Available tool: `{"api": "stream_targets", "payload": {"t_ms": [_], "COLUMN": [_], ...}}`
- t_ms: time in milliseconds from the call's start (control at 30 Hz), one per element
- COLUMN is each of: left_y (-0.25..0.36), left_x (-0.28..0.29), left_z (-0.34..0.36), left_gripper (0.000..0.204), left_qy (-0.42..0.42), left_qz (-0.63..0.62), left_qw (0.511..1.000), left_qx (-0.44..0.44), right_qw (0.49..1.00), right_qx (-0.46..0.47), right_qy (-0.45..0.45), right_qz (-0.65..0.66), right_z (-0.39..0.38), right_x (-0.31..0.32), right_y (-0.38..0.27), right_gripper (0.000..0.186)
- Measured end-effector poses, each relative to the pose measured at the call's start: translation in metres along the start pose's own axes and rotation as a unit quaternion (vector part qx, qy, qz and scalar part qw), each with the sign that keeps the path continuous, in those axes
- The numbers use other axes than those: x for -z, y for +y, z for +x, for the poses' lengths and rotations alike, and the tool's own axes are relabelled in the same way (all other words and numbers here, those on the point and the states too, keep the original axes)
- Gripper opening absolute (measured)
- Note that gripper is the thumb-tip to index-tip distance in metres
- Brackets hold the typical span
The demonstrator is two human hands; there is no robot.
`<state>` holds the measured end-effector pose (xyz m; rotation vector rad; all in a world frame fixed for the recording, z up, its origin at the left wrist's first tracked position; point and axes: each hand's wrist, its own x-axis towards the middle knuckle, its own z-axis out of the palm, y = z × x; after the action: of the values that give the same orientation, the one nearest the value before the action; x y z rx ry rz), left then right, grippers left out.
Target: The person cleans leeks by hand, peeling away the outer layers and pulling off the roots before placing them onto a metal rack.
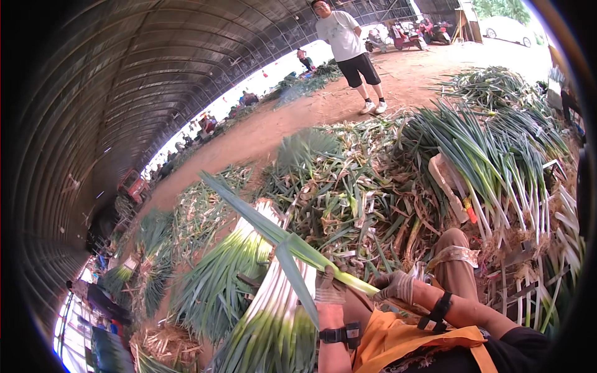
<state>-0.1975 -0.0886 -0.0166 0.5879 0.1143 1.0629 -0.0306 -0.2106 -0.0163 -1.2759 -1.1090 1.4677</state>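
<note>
A single long leek (pixel 311 253) lies slantwise before me, its green leaves reaching to the upper left and one leaf folded downward. Gloved in grey, my left hand (pixel 329 290) is closed around its stalk where the leaves start. My right hand (pixel 396 287), also gloved, is closed at the pale lower end of the same stalk; its fingertips are partly hidden. Just left of my left hand lies a bundle of trimmed leeks (pixel 277 311), white stalks pointing away from me. Another leek bundle (pixel 230 252) sits beyond it.
Stripped leaves (pixel 348 193) cover the ground ahead. At the right, untrimmed leeks (pixel 491 168) are heaped beside a pale board (pixel 446 183) and an orange-red handled object (pixel 469 210). A person (pixel 348 46) stands on the dirt path (pixel 311 112); scooters (pixel 410 37) are parked behind.
</note>
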Motion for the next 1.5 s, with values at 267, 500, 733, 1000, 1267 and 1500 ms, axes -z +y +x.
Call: {"api": "stream_targets", "payload": {"t_ms": [267, 500, 733, 1000, 1267, 1500], "left_y": [0.002, 0.001, -0.005, -0.005, -0.003, -0.007], "left_x": [-0.022, -0.001, -0.021, -0.029, -0.042, -0.056], "left_z": [0.001, 0.005, -0.005, 0.001, 0.001, -0.005], "left_gripper": [0.041, 0.054, 0.035, 0.027, 0.04, 0.043], "left_qy": [-0.002, 0.03, 0.082, 0.033, 0.074, 0.065], "left_qz": [0.05, 0.058, 0.066, 0.143, 0.174, 0.174], "left_qw": [0.999, 0.998, 0.994, 0.988, 0.981, 0.98], "left_qx": [-0.002, -0.01, -0.028, -0.039, -0.047, -0.072], "right_qw": [0.97, 0.933, 0.921, 0.938, 0.937, 0.922], "right_qx": [0.026, 0.129, 0.129, 0.029, 0.06, 0.199], "right_qy": [0.085, 0.11, 0.131, 0.078, -0.024, 0.07], "right_qz": [-0.226, -0.318, -0.343, -0.335, -0.344, -0.325], "right_z": [-0.005, -0.006, -0.013, -0.026, -0.032, -0.028], "right_x": [-0.001, -0.015, -0.007, 0.003, -0.001, 0.003], "right_y": [-0.008, -0.012, -0.009, -0.024, -0.025, -0.003], "right_gripper": [0.035, 0.021, 0.032, 0.031, 0.023, 0.042]}}
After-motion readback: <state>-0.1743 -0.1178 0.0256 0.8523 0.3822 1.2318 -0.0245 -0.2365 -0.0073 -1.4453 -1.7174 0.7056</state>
